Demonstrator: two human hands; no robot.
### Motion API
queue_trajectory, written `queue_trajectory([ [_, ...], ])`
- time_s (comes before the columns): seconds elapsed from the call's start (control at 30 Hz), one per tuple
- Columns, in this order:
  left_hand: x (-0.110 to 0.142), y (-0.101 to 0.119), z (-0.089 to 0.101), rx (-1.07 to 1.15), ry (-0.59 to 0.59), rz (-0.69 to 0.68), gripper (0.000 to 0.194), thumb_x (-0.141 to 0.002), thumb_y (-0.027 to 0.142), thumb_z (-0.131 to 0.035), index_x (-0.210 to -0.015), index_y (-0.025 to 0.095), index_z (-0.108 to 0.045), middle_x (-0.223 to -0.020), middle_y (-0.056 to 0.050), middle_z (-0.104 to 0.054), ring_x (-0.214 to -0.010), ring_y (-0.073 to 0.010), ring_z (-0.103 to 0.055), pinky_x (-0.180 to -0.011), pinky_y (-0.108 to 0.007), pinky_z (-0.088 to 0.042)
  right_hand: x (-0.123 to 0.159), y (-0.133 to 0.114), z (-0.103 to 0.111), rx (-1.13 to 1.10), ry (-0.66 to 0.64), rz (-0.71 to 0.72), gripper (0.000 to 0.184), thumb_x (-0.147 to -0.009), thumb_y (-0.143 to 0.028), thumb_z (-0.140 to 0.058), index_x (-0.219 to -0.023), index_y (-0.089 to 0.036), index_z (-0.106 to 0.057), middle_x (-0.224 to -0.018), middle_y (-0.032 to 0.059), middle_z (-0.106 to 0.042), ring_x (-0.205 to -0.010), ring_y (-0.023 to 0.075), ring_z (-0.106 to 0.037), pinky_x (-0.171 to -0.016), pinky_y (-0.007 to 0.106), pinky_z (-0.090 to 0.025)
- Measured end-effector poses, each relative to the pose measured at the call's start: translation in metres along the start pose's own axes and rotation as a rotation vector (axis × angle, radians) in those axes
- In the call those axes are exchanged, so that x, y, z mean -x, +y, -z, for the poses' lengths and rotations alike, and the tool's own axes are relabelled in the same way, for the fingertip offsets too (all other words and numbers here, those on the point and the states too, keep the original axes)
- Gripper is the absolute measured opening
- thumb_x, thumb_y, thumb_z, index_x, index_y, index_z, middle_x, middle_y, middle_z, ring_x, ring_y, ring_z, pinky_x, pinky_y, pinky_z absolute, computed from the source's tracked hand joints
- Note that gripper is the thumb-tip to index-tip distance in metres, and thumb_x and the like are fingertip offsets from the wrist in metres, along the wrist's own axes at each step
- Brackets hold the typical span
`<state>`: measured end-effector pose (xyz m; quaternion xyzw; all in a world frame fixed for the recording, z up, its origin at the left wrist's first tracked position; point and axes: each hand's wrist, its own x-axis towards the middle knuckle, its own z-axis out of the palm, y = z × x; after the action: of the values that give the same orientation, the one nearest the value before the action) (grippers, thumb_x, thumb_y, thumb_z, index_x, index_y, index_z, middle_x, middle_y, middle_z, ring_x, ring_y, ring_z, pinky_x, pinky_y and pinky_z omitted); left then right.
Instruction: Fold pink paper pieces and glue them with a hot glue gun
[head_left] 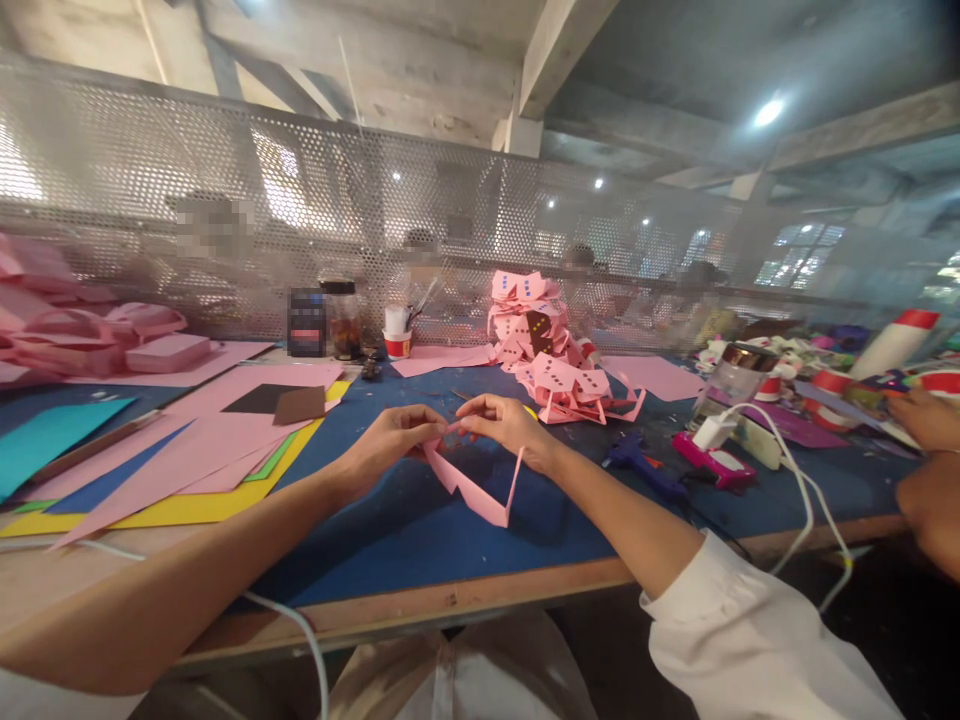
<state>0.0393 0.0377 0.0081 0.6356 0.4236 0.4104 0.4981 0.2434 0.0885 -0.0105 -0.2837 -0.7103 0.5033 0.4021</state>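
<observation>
My left hand [397,435] and my right hand [514,428] are close together above the blue work mat [375,540]. Between them hangs a folded pink piece shaped like paper glasses [480,498], with a notch in its lower edge and one side arm bent upward. Fingertips of both hands pinch its far end; that spot is partly hidden by the fingers. Just beyond my right hand stands a pile of similar pink paper glasses [566,380] with small blue and dark squares on them. A blue glue gun [645,465] lies to the right of that hand.
Coloured sheets [225,440] are layered at left, below pink paper pieces [157,350]. Behind are a dark-lidded jar [346,325] and a red-and-white cup [397,343]. A pink power strip [712,462] with a white cable lies right, near another person's hand [930,420].
</observation>
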Motion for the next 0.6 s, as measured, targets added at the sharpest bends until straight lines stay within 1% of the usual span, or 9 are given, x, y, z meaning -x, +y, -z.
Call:
queue_trajectory([
  [0.1,-0.0002,-0.0005,-0.0007,-0.013,0.017,0.004,0.024,-0.078,0.039,-0.068,-0.079,0.015,-0.064,-0.070,0.000,-0.063,-0.069,-0.0141,-0.058,-0.068,-0.026,-0.047,-0.0015,0.0015,0.0012,0.034,0.012,0.013,0.023,-0.077,-0.032,-0.072,-0.093,-0.016,-0.066,-0.082,0.0037,-0.072,-0.074,0.0145,-0.066,-0.074,0.028,-0.052],
  [0.2,-0.0006,-0.0026,-0.0027,-0.062,0.013,-0.004,0.024,-0.079,0.039,-0.068,-0.083,0.015,-0.064,-0.070,0.000,-0.064,-0.068,-0.0139,-0.059,-0.065,-0.024,-0.044,-0.0006,0.0000,-0.0012,0.109,0.042,0.019,0.018,-0.077,-0.031,-0.071,-0.088,-0.017,-0.066,-0.079,0.0023,-0.071,-0.070,0.0134,-0.065,-0.072,0.027,-0.052],
  [0.33,-0.0008,-0.0058,-0.0055,-0.111,0.005,-0.027,0.028,-0.079,0.040,-0.070,-0.089,0.014,-0.067,-0.070,-0.001,-0.066,-0.065,-0.0136,-0.059,-0.061,-0.024,-0.044,0.0015,-0.0016,-0.0054,0.170,0.043,0.072,0.016,-0.078,-0.031,-0.069,-0.087,-0.017,-0.067,-0.078,0.0010,-0.069,-0.069,0.0131,-0.064,-0.068,0.026,-0.051],
  [0.47,-0.0005,-0.0076,-0.0065,-0.069,0.029,-0.030,0.030,-0.078,0.042,-0.071,-0.085,0.013,-0.066,-0.068,-0.001,-0.066,-0.062,-0.0141,-0.061,-0.061,-0.025,-0.047,0.0012,-0.0016,-0.0052,0.123,0.019,0.089,0.019,-0.083,-0.034,-0.066,-0.091,-0.017,-0.068,-0.082,0.0021,-0.070,-0.071,0.0126,-0.063,-0.071,0.026,-0.051],
  [0.6,0.0000,-0.0081,-0.0058,-0.047,0.054,-0.021,0.029,-0.078,0.042,-0.071,-0.083,0.014,-0.066,-0.067,-0.001,-0.065,-0.060,-0.0133,-0.060,-0.060,-0.024,-0.048,0.0002,-0.0017,-0.0011,0.027,0.066,0.031,0.025,-0.089,-0.039,-0.057,-0.093,-0.017,-0.068,-0.085,0.0032,-0.070,-0.072,0.0127,-0.064,-0.073,0.026,-0.051],
])
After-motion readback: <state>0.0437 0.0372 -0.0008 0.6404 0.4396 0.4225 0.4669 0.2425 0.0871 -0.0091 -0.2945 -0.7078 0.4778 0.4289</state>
